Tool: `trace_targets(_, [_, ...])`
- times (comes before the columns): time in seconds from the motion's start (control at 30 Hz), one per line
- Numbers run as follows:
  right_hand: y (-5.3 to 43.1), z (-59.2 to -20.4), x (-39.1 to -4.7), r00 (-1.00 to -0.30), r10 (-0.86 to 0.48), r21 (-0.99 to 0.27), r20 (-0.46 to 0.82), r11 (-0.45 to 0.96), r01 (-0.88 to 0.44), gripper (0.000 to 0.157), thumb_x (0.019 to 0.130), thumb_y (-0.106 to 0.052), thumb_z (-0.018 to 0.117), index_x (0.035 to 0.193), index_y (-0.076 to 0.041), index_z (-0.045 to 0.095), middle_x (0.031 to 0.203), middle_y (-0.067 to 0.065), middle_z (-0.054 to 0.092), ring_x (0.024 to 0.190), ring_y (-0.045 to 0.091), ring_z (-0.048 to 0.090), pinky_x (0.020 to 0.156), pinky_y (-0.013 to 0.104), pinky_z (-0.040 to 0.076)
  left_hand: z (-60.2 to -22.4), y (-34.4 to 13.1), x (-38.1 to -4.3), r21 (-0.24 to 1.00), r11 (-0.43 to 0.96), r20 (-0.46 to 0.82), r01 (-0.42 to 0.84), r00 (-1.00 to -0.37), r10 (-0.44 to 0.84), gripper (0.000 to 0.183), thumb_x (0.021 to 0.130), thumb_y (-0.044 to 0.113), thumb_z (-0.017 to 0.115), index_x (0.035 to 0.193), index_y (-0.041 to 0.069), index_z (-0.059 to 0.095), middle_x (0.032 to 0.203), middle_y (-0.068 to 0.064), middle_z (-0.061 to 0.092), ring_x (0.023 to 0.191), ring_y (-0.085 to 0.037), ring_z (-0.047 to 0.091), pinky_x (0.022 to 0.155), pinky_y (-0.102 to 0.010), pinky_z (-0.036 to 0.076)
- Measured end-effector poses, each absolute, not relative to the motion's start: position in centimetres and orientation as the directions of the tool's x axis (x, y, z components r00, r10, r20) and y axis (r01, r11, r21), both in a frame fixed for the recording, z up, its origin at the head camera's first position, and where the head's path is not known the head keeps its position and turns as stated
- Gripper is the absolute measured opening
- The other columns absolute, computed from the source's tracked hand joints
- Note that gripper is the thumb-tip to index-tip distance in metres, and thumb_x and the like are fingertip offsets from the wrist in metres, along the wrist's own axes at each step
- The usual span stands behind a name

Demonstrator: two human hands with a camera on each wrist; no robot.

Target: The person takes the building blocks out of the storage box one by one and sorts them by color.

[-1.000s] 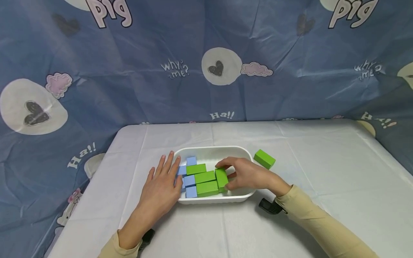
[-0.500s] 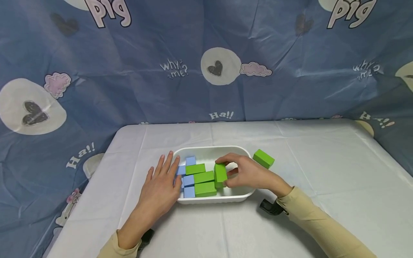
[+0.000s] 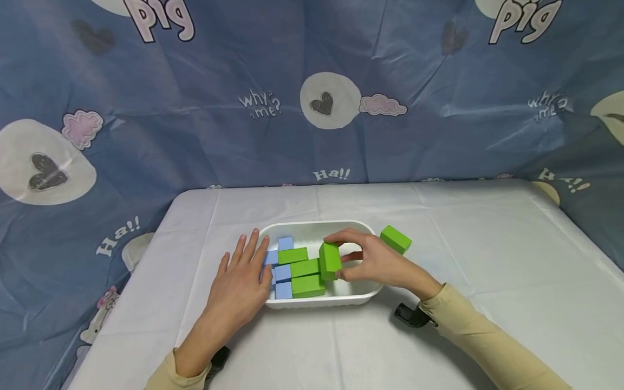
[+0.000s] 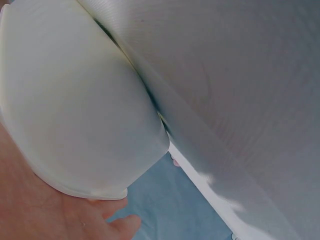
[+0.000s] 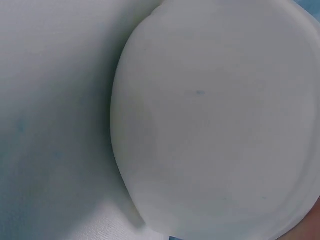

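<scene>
In the head view, a white tray [image 3: 312, 304] with rounded corners holds several green and blue blocks. My right hand [image 3: 372, 262] reaches over its right end and pinches a green block [image 3: 330, 261] between fingers and thumb. That block stands above the right ends of the other green blocks [image 3: 308, 287]. To their left sit small blue blocks [image 3: 284, 290], some partly hidden by my left hand [image 3: 240, 290]. The left hand lies along the tray's left end with its fingers straight. Both wrist views show mostly the tray's outer wall [image 4: 90, 110].
One more green block [image 3: 396, 239] lies on the white tablecloth [image 3: 463, 244], just outside the tray's right end. Behind the table hangs a blue printed curtain [image 3: 273, 146].
The right hand has raised the pinched green block from beside the others to a little higher, slightly leftward. The left hand has kept its place at the tray's left end.
</scene>
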State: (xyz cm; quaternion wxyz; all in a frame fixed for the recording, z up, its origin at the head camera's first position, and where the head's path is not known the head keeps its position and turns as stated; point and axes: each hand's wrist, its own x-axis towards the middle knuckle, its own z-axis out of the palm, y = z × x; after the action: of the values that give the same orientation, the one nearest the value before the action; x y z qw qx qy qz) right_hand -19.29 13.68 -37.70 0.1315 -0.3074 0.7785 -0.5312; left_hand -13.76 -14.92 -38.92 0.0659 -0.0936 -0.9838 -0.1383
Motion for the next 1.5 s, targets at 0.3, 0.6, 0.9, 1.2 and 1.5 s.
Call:
trace_targets(0.3, [14.1,-37.5,-19.0,-0.76,-0.625,-0.897,0.18,0.212,-0.387,0.057,0.079,0.002,0.072,0.132,-0.014,0.06,0.134,0.0,0.053,0.12,0.019,0.054,0.092,0.032,0.052,-38.9,-14.9,-13.7,0.251,0.946,0.152,0.205,-0.974,0.17,0.059,0.1,0.029,0.042,0.154,0.008,0.033,0.162,-0.012,0.019,0.149,-0.033,0.01,0.112,-0.063,0.016])
trace_targets(0.6, [15.2,-37.0,-19.0,-0.761,-0.612,-0.892,0.216,0.193,-0.408,0.06,0.079,0.009,0.067,0.134,-0.011,0.057,0.138,0.0,0.053,0.124,0.018,0.051,0.095,0.033,0.05,-38.7,-15.0,-13.7,0.248,0.947,0.155,0.203,-0.974,0.168,0.058,0.1,0.029,0.043,0.154,0.008,0.033,0.162,-0.012,0.018,0.149,-0.033,0.011,0.112,-0.063,0.015])
trace_targets(0.9, [17.1,-36.3,-19.1,-0.786,-0.571,-0.887,0.238,0.203,-0.415,0.06,0.079,0.009,0.064,0.135,-0.015,0.058,0.134,-0.001,0.056,0.123,0.019,0.052,0.097,0.033,0.049,-38.7,-14.9,-13.6,0.243,0.948,0.159,0.204,-0.973,0.169,0.059,0.1,0.029,0.042,0.154,0.006,0.032,0.162,-0.012,0.019,0.149,-0.033,0.011,0.112,-0.063,0.015])
trace_targets(1.2, [19.1,-35.8,-19.8,-0.81,-0.535,-0.874,0.241,0.244,-0.421,0.057,0.081,0.009,0.067,0.134,-0.013,0.058,0.135,0.0,0.055,0.123,0.018,0.051,0.098,0.031,0.047,-38.5,-15.1,-13.9,0.244,0.946,0.168,0.215,-0.97,0.177,0.06,0.101,0.029,0.042,0.154,0.004,0.03,0.162,-0.013,0.019,0.149,-0.032,0.01,0.112,-0.062,0.013])
trace_targets(1.5, [21.0,-35.4,-20.0,-0.825,-0.514,-0.872,0.232,0.265,-0.411,0.059,0.082,0.009,0.067,0.136,-0.014,0.056,0.135,0.001,0.056,0.122,0.02,0.053,0.099,0.031,0.046,-38.8,-15.0,-13.7,0.263,0.941,0.171,0.213,-0.97,0.172,0.059,0.101,0.028,0.042,0.154,0.005,0.032,0.161,-0.013,0.02,0.149,-0.033,0.011,0.112,-0.063,0.014])
